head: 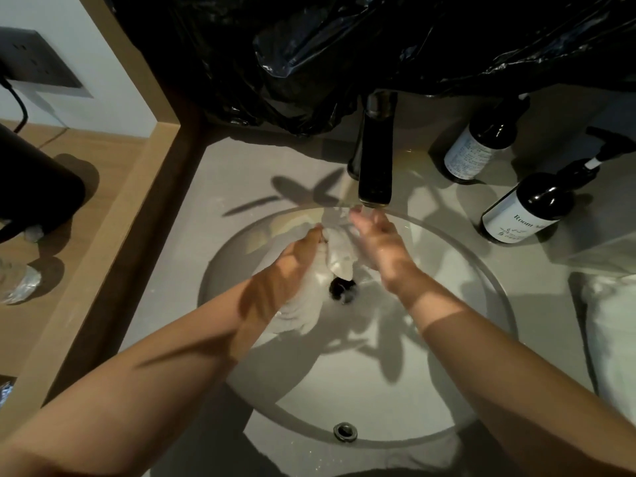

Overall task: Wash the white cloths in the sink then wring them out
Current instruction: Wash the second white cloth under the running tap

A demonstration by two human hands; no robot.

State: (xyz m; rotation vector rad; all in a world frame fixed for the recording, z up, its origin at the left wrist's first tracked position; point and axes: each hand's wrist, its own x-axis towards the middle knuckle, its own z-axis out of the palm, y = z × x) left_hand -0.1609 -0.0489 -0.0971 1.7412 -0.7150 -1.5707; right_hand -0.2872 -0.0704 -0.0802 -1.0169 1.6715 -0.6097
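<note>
A wet white cloth (335,251) hangs between my two hands over the far half of the round white sink (378,390), just under the black faucet (375,156). My left hand (292,266) presses against the cloth's left side, and more white cloth trails below it toward the drain (342,287). My right hand (378,242) holds the cloth's right side, its fingertips up by the spout. Water runs from the spout onto the cloth. Whether each hand's fingers wrap fully around the cloth is hidden.
Two dark pump bottles (537,201) (480,146) stand on the grey counter at the right. More white cloth (616,339) lies at the right edge. A black plastic bag (344,46) hangs over the back. A wooden ledge (113,235) borders the left.
</note>
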